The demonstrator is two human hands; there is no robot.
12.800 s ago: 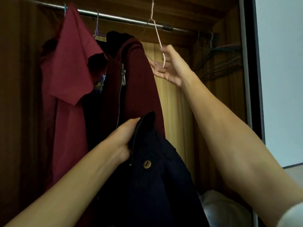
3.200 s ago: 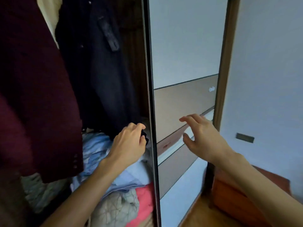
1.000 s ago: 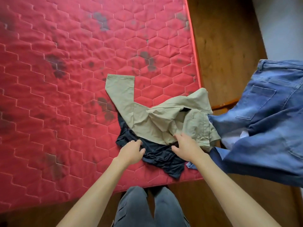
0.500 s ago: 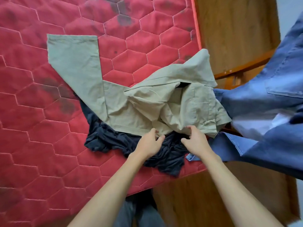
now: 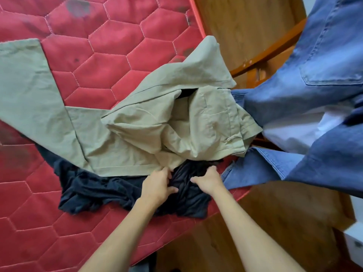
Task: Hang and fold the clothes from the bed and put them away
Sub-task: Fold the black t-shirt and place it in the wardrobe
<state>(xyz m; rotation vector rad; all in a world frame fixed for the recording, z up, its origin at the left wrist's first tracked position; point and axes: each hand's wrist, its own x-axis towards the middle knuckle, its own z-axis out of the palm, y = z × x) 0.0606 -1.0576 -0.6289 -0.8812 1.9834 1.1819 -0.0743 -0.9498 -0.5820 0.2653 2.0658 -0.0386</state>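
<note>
Crosswise khaki trousers (image 5: 137,124), waistband rightward; left hand (image 5: 157,186), right hand (image 5: 208,179), fingers (image 5: 165,173) gripping dark garment (image 5: 94,189).

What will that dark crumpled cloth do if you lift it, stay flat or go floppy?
Probably floppy: the dark garment lies crumpled in soft folds and bunches where the left hand and right hand grip it. It would likely sag and dangle. It may drag, since the tan trousers lie over part of it.

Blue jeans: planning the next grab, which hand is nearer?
Right. The right hand grips the dark garment just beside the jeans; the left hand grips it farther off, by the khaki trousers.
</note>
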